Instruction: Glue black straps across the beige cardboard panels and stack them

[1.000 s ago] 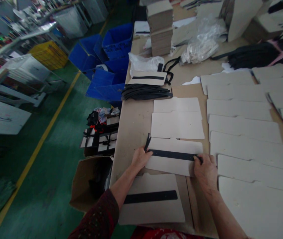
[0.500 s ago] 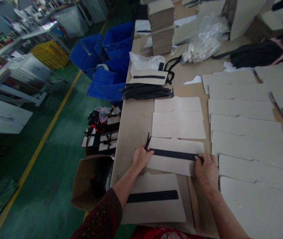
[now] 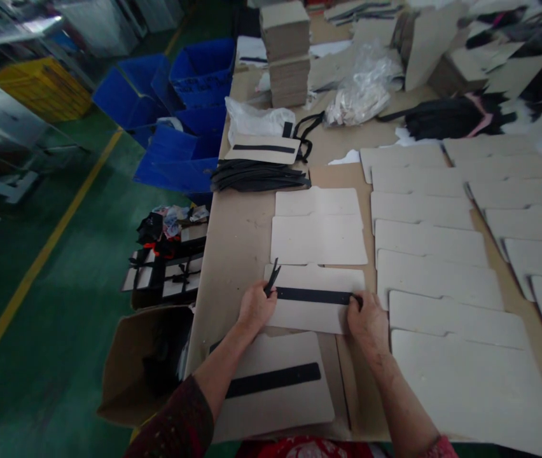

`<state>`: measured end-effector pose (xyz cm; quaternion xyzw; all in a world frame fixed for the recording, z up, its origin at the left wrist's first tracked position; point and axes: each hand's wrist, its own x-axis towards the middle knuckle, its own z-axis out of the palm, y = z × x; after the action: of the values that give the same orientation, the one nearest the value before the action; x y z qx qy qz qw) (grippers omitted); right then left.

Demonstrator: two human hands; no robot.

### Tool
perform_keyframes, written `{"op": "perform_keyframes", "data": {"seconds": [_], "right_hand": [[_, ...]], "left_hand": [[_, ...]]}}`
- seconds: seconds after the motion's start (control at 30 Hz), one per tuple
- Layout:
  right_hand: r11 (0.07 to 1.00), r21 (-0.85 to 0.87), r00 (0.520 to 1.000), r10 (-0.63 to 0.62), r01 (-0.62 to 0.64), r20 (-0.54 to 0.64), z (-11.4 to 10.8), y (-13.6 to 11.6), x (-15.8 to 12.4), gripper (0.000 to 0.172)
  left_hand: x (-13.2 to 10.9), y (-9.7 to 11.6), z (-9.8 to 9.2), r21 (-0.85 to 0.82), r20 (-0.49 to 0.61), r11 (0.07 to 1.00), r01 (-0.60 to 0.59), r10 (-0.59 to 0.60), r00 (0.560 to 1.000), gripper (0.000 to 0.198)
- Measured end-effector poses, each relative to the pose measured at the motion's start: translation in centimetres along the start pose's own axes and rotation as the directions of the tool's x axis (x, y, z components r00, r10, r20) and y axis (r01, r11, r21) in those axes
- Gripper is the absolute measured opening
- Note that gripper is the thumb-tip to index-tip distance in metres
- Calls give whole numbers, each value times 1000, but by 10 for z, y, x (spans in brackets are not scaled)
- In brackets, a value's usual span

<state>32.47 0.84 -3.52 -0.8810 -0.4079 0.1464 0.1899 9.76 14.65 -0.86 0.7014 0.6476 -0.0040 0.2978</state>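
A black strip (image 3: pixel 312 296) lies stretched across a pale grey board (image 3: pixel 316 318) on the table. At the strip's left end, my left hand (image 3: pixel 256 306) is closed, and dark strip ends stick up past its thumb. My right hand (image 3: pixel 367 321) pinches the strip's other end at the board's right edge. Nearer me, a second board (image 3: pixel 283 410) carries its own black strip (image 3: pixel 275 380); my left forearm hides part of it. Just beyond my hands lie two overlapping bare boards (image 3: pixel 317 238).
Rows of overlapping boards (image 3: pixel 433 270) cover the right side. Ahead are a pile of black strips (image 3: pixel 259 175), a plastic bag (image 3: pixel 364 83) and a tall stack of boards (image 3: pixel 287 57). Left of the table edge stand blue bins (image 3: pixel 175 168) and a cardboard box (image 3: pixel 130 375).
The view has shifted, so the table appears further left. Both hands still hold the strip's ends on the same board; the loose ends by my left hand now lean more to the right.
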Motion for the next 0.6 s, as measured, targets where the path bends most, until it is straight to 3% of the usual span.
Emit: {"op": "perform_keyframes", "data": {"seconds": [0.2,0.53,0.6], "right_hand": [[1000,10,999,5,-6,46,-2,0,3,30],[990,-139,996,13,-1,86,2,-5,3,23],[990,-138,996,13,-1,84,-3,-9,4,23]], "left_hand": [[6,2,-3,4,28,1000,7,-7,1000,18],[8,1,1,74,54,997,10,-14,998,21],[6,3,-3,85,34,996,23,-26,999,29]]}}
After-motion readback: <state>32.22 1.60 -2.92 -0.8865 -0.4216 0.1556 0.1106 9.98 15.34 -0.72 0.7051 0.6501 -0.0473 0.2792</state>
